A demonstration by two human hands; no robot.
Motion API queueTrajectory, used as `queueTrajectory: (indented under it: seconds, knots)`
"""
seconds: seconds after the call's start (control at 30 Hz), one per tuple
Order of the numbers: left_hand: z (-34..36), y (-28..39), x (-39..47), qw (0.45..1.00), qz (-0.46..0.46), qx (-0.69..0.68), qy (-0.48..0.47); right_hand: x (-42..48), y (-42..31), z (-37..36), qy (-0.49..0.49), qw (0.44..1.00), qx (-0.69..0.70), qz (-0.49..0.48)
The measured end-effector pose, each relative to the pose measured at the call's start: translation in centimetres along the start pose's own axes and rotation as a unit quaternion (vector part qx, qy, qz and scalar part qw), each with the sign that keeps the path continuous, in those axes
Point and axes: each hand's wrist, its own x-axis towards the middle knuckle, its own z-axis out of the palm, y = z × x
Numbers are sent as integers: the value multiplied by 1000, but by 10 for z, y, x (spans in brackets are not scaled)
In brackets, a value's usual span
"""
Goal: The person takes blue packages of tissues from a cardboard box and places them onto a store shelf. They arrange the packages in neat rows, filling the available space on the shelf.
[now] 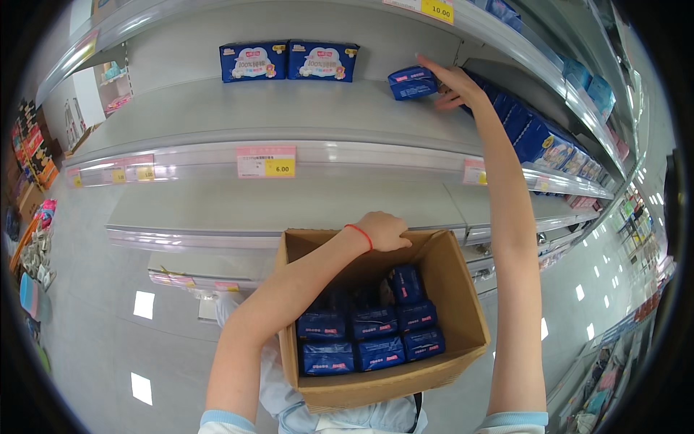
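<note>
My left hand (382,230) grips the far rim of an open cardboard box (461,304), with a red cord around the wrist. Inside the box, several blue plastic-wrapped packs (379,352) lie stacked in rows; shadow hides some at the back. My right hand (455,87) reaches over the upper shelf (271,108), its fingers around the right end of a slightly tilted blue pack (413,83). Whether that pack touches the shelf is unclear. To its left, two blue packs (288,61) stand side by side against the back panel.
A row of blue packs (537,135) lines the shelf on the right. A lower shelf (282,203) juts out behind the box. Price tags (267,161) hang on the shelf edge. Goods (38,260) stand at the left. More shelving (602,374) lies at the lower right.
</note>
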Motion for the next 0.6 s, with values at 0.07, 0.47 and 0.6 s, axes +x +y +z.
queueTrajectory:
  seconds: [0.07,0.47,0.6]
  knots:
    - [0,0,-1,1000,0,-4,-2,6,-10,5,-20,999,25,8]
    - [4,3,7,1000,23,-8,16,-51,-1,-34,31,964,240,-112]
    - [8,-4,5,1000,4,-14,20,-139,29,-49,36,931,270,-242]
